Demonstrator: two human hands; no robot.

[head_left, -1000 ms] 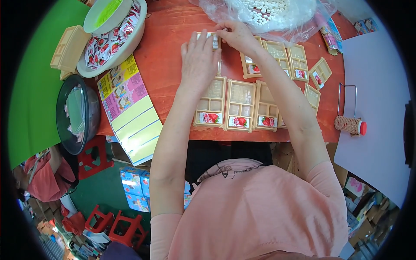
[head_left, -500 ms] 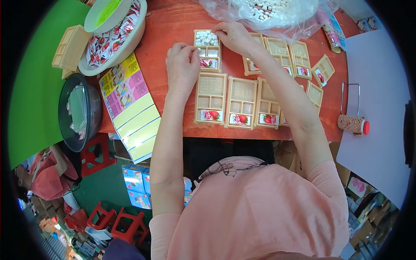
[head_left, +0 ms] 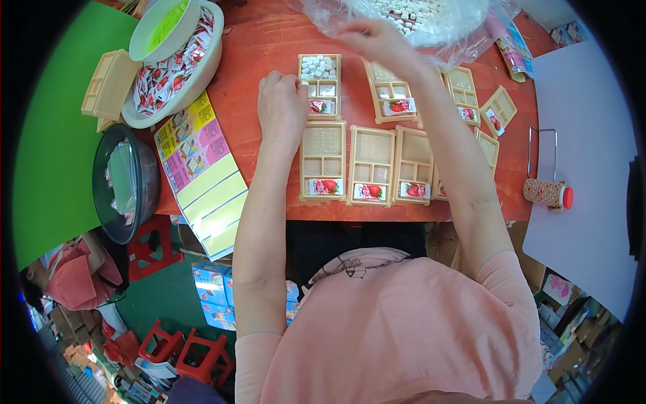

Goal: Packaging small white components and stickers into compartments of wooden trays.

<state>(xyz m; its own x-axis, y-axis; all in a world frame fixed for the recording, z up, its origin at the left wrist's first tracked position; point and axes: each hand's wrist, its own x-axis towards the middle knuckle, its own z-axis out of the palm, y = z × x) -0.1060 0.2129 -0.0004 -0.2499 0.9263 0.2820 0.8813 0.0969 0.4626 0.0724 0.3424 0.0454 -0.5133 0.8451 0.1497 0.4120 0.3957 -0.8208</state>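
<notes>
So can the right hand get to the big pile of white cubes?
Probably yes. The right hand looks close to the pile of white cubes, and nothing solid seems between them. Only the clear plastic around the pile might get in the way.

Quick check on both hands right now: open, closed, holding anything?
Left hand: curled closed, apparently pinching a small white piece.
Right hand: blurred; open or closed cannot be told, nothing visibly held.
</notes>
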